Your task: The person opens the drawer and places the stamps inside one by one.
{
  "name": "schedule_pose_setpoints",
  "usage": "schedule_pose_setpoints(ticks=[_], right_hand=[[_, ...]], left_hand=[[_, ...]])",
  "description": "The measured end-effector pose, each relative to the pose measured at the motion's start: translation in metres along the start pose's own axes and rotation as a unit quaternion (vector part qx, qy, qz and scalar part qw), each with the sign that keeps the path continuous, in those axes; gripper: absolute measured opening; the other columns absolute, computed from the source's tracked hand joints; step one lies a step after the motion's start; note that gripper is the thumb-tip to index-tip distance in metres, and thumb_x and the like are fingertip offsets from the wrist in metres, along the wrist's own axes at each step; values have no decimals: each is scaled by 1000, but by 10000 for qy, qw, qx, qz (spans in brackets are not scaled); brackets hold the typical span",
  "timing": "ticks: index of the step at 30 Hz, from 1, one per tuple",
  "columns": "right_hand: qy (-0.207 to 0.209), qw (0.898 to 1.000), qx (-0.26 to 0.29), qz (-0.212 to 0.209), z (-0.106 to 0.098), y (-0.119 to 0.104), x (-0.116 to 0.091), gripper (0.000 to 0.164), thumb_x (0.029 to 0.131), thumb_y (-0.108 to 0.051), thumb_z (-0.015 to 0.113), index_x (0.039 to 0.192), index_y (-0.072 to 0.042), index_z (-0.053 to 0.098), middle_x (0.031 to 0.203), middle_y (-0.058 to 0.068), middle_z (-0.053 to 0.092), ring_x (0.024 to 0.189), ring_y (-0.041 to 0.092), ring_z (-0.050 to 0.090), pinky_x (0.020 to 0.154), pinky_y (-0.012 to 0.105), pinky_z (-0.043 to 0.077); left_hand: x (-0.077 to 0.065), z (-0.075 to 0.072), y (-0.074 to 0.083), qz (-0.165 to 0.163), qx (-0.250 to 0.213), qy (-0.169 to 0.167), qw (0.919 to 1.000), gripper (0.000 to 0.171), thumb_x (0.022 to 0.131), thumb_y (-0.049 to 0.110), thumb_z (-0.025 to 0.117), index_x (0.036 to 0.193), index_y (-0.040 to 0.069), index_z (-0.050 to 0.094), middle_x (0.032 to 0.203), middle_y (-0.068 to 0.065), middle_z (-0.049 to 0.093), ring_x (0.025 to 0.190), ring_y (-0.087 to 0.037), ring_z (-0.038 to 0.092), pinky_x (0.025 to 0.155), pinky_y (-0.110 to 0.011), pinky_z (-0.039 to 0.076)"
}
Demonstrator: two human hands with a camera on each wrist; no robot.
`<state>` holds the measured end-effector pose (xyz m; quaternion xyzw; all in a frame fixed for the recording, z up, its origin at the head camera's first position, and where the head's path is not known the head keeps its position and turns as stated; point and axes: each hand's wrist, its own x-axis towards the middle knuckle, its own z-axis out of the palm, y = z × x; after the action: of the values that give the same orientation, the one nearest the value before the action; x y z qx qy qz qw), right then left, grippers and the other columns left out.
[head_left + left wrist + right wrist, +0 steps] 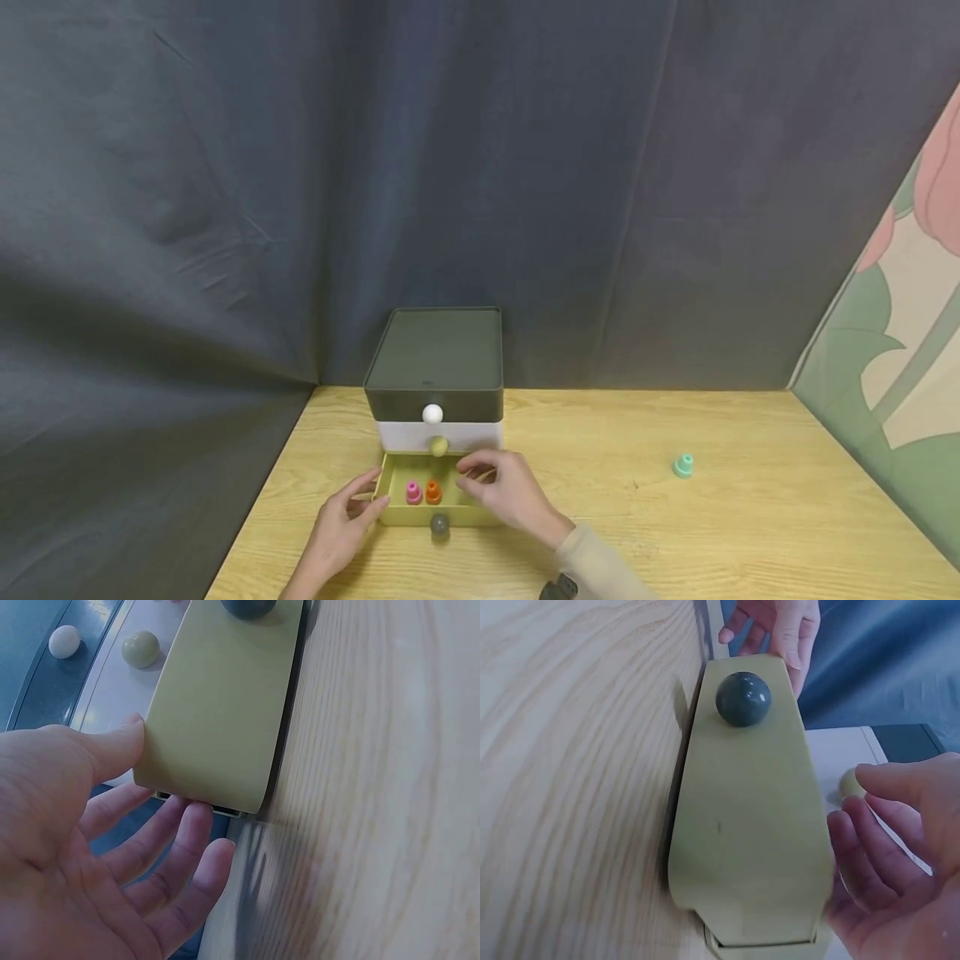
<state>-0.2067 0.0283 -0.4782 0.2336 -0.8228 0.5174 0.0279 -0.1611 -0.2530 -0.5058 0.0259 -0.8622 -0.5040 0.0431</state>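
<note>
A yellow-green drawer (405, 516) is pulled out at the bottom of a small chest of drawers (447, 350). Inside it stand a pink cone-shaped piece (413, 493) and an orange one (433, 492), side by side. My left hand (337, 529) rests against the drawer's left front corner, thumb at the top edge and relaxed fingers along the side. Over the drawer's right part is my right hand (513, 493), fingers loosely bent. In the right wrist view nothing shows between its thumb and fingers; part of the drawer's inside is hidden behind it.
A mint-green cone-shaped piece (683, 466) stands on the wooden table (600, 433) to the right. Round knobs, a white one (432, 414), a green one (438, 446) and a dark one (439, 524), stick out in front. A dark curtain (525, 192) hangs behind.
</note>
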Motion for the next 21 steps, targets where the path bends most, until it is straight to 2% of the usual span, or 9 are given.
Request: schedule_pose_setpoints(ticks=[12,21], right_hand=[[153,9996,-57,250,-30,4,-20,10,95,-16,80,105,-13,81,107,9,81,92,12,74,79,27,60],[444,9978,-167,455,-42,14,-30,11,94,-14,80,105,-15,81,106,7,81,90,9,73,79,25,60]], left_hand=[[2,-1,-2,10,57,11,10000,53,98,23,77,147,8,63,133,-21,71,108,-30,73,79,-26,57],[1,0,-1,-42,62,-23,10000,53,99,23,77,148,8,63,132,-20,71,108,-29,72,76,-26,57]])
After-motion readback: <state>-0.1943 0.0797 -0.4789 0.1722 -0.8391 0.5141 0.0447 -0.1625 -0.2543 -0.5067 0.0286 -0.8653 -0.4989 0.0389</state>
